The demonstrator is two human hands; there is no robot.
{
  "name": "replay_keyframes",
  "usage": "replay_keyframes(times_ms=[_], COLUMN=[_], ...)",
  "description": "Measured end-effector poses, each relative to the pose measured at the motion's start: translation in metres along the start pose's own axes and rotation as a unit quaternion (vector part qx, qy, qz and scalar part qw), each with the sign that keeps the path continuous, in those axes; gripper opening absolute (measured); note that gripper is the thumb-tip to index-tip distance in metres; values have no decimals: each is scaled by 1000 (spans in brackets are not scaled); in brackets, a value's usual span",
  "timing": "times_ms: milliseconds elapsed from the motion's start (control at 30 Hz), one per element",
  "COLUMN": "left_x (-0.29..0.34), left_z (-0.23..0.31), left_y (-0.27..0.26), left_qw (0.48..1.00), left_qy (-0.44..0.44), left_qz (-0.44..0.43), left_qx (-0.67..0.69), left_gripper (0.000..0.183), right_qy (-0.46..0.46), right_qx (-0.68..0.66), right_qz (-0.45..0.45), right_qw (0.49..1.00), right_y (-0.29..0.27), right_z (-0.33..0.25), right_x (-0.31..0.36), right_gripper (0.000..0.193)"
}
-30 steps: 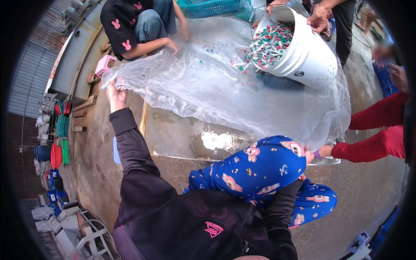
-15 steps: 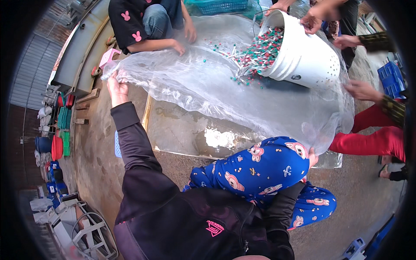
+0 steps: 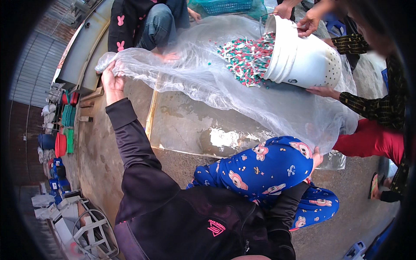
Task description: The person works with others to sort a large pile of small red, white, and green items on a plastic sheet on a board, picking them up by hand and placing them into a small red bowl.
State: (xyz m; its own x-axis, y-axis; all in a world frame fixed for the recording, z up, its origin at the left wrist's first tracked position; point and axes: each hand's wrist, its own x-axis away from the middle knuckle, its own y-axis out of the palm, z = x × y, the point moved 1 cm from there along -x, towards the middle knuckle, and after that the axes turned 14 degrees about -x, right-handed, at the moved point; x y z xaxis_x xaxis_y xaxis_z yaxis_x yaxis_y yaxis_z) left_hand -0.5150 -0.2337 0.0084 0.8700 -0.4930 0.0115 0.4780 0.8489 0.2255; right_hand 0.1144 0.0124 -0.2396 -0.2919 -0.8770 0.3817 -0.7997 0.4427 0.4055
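Tilted white bucket (image 3: 303, 58) and spilled pieces (image 3: 247, 58) crowd far sheet, near plastic sheet (image 3: 208, 86) open

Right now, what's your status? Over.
Left hand grips sheet corner. Right hand mostly hidden at its near edge. Others tip bucket; pieces spill onto sheet.

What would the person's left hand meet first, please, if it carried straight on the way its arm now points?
Probably the bunched edge of the clear plastic sheet, which the left hand already grips. Past that lies the grey concrete ledge, though depth is hard to judge in this view.
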Motion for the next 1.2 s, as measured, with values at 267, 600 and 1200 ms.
replay_keyframes(times_ms=[267, 600, 1200], left_x=[-9, 3, 5], left_z=[-10, 1, -6], left_y=[-10, 12, 14], left_qw=[1000, 999, 999], left_qy=[1, 35, 27], left_qz=[-6, -38, -5], left_qx=[-1, -2, -33], left_gripper=[18, 22, 22], right_qy=[-21, -5, 8], right_qx=[14, -42, -49], right_qz=[23, 20, 3], right_qw=[999, 999, 999], right_y=[13, 11, -12], right_z=[-10, -14, -2], right_x=[19, 17, -4], right_gripper=[29, 27, 28])
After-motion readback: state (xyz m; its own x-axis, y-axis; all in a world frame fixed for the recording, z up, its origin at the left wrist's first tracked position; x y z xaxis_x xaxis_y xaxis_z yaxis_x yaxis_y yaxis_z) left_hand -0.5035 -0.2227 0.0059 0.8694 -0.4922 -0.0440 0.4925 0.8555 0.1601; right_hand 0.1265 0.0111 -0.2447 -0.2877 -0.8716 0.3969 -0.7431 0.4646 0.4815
